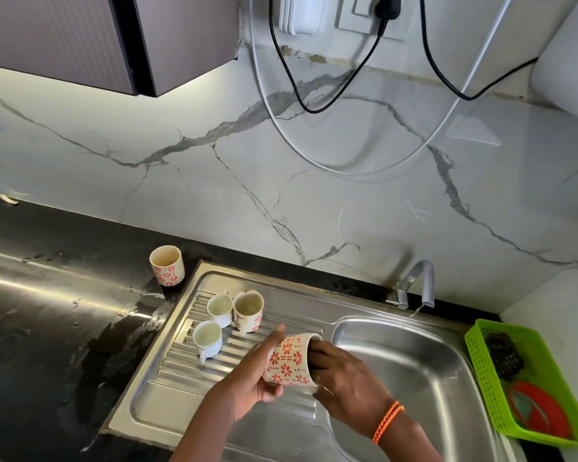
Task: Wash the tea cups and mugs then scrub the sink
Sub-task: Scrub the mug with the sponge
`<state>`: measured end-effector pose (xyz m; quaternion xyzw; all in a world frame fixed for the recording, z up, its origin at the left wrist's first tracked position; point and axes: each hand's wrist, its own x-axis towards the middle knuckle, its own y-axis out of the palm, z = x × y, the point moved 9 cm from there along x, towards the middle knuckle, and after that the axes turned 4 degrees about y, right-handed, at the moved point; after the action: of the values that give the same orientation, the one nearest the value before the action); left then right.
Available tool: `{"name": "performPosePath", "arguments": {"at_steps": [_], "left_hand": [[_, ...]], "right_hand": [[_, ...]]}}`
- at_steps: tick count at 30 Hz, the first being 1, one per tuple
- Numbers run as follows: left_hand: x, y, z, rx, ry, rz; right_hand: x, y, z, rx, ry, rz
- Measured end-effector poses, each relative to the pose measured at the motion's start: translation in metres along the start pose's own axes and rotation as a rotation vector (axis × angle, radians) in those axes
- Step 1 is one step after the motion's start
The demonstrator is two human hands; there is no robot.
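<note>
Your left hand [257, 378] grips the patterned mug [289, 359], tipped on its side over the draining board at the sink [424, 388] basin's 9 o'clock edge. Your right hand [341, 375] has its fingers inside the mug's mouth. Three cups [220, 308] stand at the mug's 11 o'clock; another patterned cup [167, 270] stands on the desk [47, 311].

A cream ceramic mug with red flowers [289, 360] lies tipped sideways over the ribbed steel sink drainboard [181, 371], where three small cups [229, 320] stand upright.
</note>
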<state>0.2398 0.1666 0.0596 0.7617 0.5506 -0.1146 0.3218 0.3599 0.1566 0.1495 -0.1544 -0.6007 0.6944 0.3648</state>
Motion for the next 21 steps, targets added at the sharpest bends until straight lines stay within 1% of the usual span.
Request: {"name": "performPosePath", "arguments": {"at_steps": [2, 3, 4, 5, 6, 7, 9, 10, 11, 12, 14, 15, 16, 17, 18, 20, 21], "left_hand": [[0.003, 0.000, -0.006, -0.066, 0.093, -0.077], [0.004, 0.001, -0.011, -0.089, 0.162, -0.099], [0.005, 0.003, -0.018, -0.098, 0.234, -0.103], [0.005, 0.006, -0.024, -0.095, 0.307, -0.088], [0.005, 0.009, -0.029, -0.086, 0.375, -0.060], [0.005, 0.012, -0.033, -0.083, 0.430, -0.022], [0.005, 0.017, -0.035, -0.118, 0.465, 0.053], [0.007, 0.018, -0.033, -0.140, 0.444, 0.091], [0.008, 0.018, -0.030, -0.164, 0.410, 0.119], [0.008, 0.016, -0.026, -0.192, 0.361, 0.131], [0.006, 0.013, -0.019, -0.216, 0.248, 0.138], [0.004, 0.013, -0.016, -0.192, 0.190, 0.145], [0.002, 0.012, -0.011, -0.157, 0.131, 0.137], [0.001, 0.010, -0.007, -0.123, 0.086, 0.105], [0.002, 0.006, -0.005, -0.085, 0.070, 0.058], [0.004, 0.000, -0.008, -0.018, 0.110, -0.002], [0.005, -0.001, -0.012, -0.007, 0.152, -0.006]], "right_hand": [[0.002, -0.003, -0.010, 0.154, 0.159, -0.053], [0.004, -0.005, -0.017, 0.275, 0.272, -0.095], [0.005, -0.004, -0.025, 0.439, 0.416, -0.122], [0.005, 0.002, -0.034, 0.642, 0.572, -0.116], [0.004, 0.008, -0.039, 0.845, 0.710, -0.090], [0.002, 0.014, -0.043, 0.993, 0.800, -0.056], [0.003, 0.020, -0.043, 1.144, 0.823, 0.034], [0.004, 0.020, -0.042, 1.143, 0.792, 0.064], [0.006, 0.018, -0.041, 1.092, 0.734, 0.067], [0.008, 0.013, -0.038, 0.971, 0.638, 0.041], [0.013, -0.001, -0.023, 0.548, 0.325, -0.044], [0.012, -0.005, -0.011, 0.311, 0.176, -0.064], [0.010, -0.005, -0.001, 0.107, 0.070, -0.065], [0.009, -0.004, 0.006, -0.043, 0.010, -0.050], [0.008, -0.002, 0.009, -0.139, -0.002, -0.019], [0.008, 0.008, 0.012, -0.211, 0.064, 0.057], [0.008, 0.014, 0.014, -0.208, 0.111, 0.061]]}}
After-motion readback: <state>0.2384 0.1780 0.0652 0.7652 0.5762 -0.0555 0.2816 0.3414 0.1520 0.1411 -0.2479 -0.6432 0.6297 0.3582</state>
